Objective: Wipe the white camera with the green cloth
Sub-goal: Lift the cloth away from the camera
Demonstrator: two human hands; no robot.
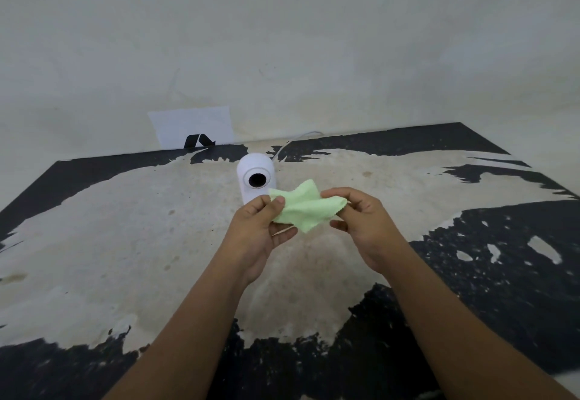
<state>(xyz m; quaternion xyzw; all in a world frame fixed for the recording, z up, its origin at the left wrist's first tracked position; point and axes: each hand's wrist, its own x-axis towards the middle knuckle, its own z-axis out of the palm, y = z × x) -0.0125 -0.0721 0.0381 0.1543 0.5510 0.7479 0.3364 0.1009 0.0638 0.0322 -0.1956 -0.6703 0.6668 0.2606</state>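
Your two hands hold the green cloth (303, 208) spread between them above the middle of the surface (125, 242), each pinching one side: the left hand (260, 230) grips its left edge between thumb and curled fingers, the right hand (361, 220) nips its right edge at the fingertips. The cloth's upper corner covers the lower right part of the white camera (255, 176), so you cannot see its base or how it meets the surface. The camera stands upright toward the far edge, just behind the cloth, its round dark lens (257, 179) facing you. Whether cloth and camera touch cannot be told. A white cable (290, 142) runs from behind the camera toward the far edge, where it passes out of sight. The surface is worn, black coating flaked away to pale patches. Behind the far edge, against the wall (282, 38), stands a white sheet (191, 126) with a black mark, its lower part cut off by the edge.
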